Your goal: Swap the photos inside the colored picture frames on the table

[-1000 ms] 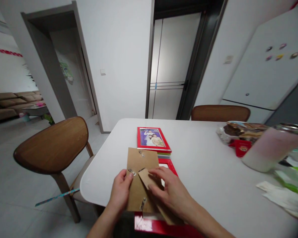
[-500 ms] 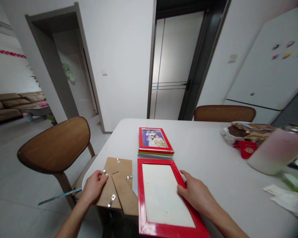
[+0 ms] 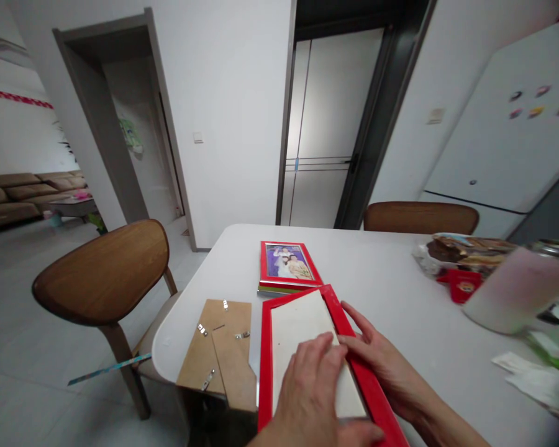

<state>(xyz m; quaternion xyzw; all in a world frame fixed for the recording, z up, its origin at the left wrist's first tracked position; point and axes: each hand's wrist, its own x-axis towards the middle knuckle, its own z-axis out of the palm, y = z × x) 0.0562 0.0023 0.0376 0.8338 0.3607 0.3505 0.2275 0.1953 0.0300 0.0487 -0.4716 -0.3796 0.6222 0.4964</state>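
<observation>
A red picture frame (image 3: 266, 360) lies in front of me, tilted with its right side raised a little. Its opening shows a plain white sheet (image 3: 302, 316). My right hand (image 3: 377, 357) grips the frame's right side, thumb on top and fingers at the outer edge. Across the white sheet rests my left hand (image 3: 312, 388), fingers stretched over it and thumb near the frame's right rail. To the left, a brown backing board (image 3: 195, 357) with metal clips and a folded-out stand leg lies on the table corner, touched by neither hand.
Beyond the frame sits a stack of picture frames topped by a red one with a photo (image 3: 289, 262). At right on the white table (image 3: 368, 261) are a pink-white tumbler (image 3: 517, 288), a snack bag (image 3: 470, 248), a red packet (image 3: 463, 285) and tissue (image 3: 531, 379). A wooden chair (image 3: 107, 273) stands left.
My left hand has left the backing board and moved right onto the white sheet. The red frame has tilted and turned slightly, my right hand still on its right side.
</observation>
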